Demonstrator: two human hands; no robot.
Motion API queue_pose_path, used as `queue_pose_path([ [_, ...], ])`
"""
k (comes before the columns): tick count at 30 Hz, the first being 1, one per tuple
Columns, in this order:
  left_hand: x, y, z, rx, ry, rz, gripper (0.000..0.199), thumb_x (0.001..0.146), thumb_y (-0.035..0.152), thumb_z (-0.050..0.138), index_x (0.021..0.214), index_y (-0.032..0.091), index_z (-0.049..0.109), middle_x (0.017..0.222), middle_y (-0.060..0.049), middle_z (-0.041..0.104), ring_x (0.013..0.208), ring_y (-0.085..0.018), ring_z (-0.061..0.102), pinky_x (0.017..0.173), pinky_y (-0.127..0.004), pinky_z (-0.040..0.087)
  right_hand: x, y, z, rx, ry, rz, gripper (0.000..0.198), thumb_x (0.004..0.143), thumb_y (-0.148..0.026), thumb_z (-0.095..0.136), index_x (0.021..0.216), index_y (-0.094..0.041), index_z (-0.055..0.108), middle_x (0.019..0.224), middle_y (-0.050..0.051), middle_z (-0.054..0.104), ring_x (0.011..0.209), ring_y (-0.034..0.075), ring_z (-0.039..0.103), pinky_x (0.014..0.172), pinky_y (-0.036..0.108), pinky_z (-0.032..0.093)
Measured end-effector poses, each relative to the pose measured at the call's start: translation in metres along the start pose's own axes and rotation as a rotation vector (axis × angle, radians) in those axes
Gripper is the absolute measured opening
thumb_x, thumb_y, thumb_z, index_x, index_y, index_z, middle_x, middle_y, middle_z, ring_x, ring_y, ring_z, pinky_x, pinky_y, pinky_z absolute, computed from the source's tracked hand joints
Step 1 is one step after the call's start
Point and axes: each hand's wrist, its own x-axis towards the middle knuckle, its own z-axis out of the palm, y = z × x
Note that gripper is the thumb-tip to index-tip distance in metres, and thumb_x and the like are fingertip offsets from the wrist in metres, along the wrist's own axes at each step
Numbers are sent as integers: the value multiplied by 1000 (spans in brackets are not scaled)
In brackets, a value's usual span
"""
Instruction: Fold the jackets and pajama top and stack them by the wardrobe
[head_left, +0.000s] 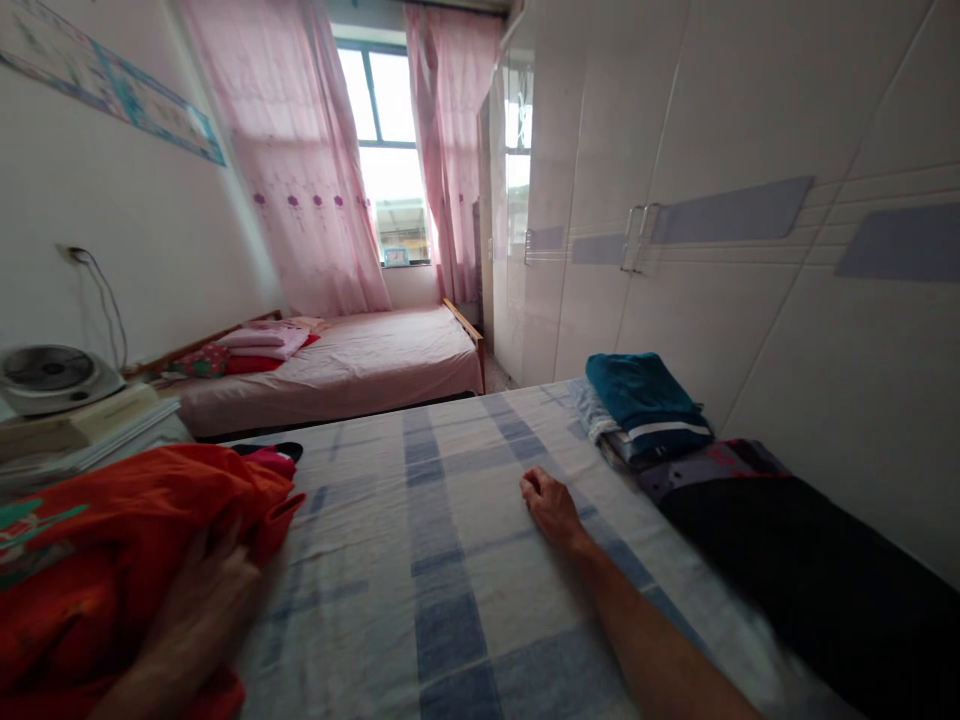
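A crumpled orange-red garment [150, 490] with a green and white print lies in a heap at the left of the bed. My left hand [217, 580] rests against it, smeared by motion, so I cannot tell whether its fingers grip the cloth. Over the middle of the blue-and-white checked bedsheet [360, 620], my right hand [551, 505] is curled closed, and nothing shows in it. To its right sits a folded teal garment [645, 400] with a white stripe, on top of other folded clothes. Beside that pile lies a black garment [795, 550].
Beyond this bed stands a second bed [375, 350] with pink bedding and folded cloths [262, 345]. A round fan [56, 370] is on a cluttered surface at left. White wardrobe doors [735, 130] line the right side. Pink curtains [292, 150] frame the window.
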Motion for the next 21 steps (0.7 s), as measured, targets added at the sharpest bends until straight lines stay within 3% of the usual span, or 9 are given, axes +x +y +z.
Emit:
queue_pose_path([
  [2, 8, 33, -14, 75, -52, -19, 25, 69, 15, 48, 75, 18, 72, 91, -12, 72, 113, -41, 52, 102, -65, 19, 0, -6, -9, -15, -21, -25, 24, 84, -28, 39, 82, -19, 61, 70, 1, 66, 67, 13, 61, 64, 22, 42],
  [4, 14, 76, -27, 47, -81, -19, 34, 76, 18, 46, 100, 15, 70, 111, -16, 67, 118, -40, 49, 100, -65, 22, 1, -14, -28, -44, -34, -57, 23, 83, -28, 41, 85, -19, 61, 78, 2, 67, 71, 12, 62, 67, 21, 42],
  [7, 20, 128, -33, -130, -89, 6, 37, 84, 28, 44, 114, 18, 64, 124, -13, 60, 123, -34, 46, 101, -57, 30, 1, -14, -77, -138, -4, -77, 24, 83, -31, 42, 94, -20, 61, 97, 4, 67, 80, 13, 62, 75, 23, 42],
  [9, 20, 145, -27, -211, -115, 1, 38, 86, 29, 43, 117, 20, 62, 127, -11, 58, 124, -31, 45, 101, -54, 33, -5, 3, -117, -232, 53, -42, 28, 82, -32, 42, 99, -19, 61, 106, 9, 63, 88, 18, 60, 81, 30, 41],
  [11, 17, 150, -16, -269, -144, -11, 39, 87, 27, 40, 121, 21, 59, 130, -10, 55, 124, -29, 46, 101, -51, 36, -16, 35, -156, -373, 140, 58, 33, 80, -34, 43, 101, -15, 61, 111, 17, 60, 98, 29, 57, 84, 42, 40],
  [13, 13, 147, -5, -323, -147, -6, 40, 87, 27, 39, 122, 22, 58, 132, -9, 54, 123, -26, 48, 101, -47, 38, -32, 78, -185, -704, 215, 257, 39, 79, -43, 44, 102, -16, 61, 113, 18, 60, 101, 36, 55, 79, 50, 41],
  [16, 10, 142, 5, -372, -104, -12, 38, 87, 28, 42, 121, 24, 59, 131, -8, 55, 123, -23, 48, 103, -42, 37, -53, 139, -208, -835, 237, 509, 55, 77, -63, 40, 93, -16, 63, 104, 21, 62, 95, 40, 57, 74, 53, 42],
  [18, 10, 142, 6, -389, -84, -27, 37, 86, 27, 43, 120, 25, 59, 130, -8, 56, 122, -22, 49, 104, -42, 37, -61, 164, -210, -854, 241, 500, 55, 78, -64, 37, 87, -16, 62, 96, 21, 64, 90, 37, 60, 74, 49, 43],
  [21, 10, 143, 5, -428, -76, -34, 36, 86, 26, 45, 119, 24, 60, 130, -8, 56, 122, -23, 49, 103, -43, 37, -61, 170, -210, -812, 182, 493, 39, 81, -54, 34, 76, -23, 58, 83, 18, 66, 76, 33, 63, 72, 46, 42],
])
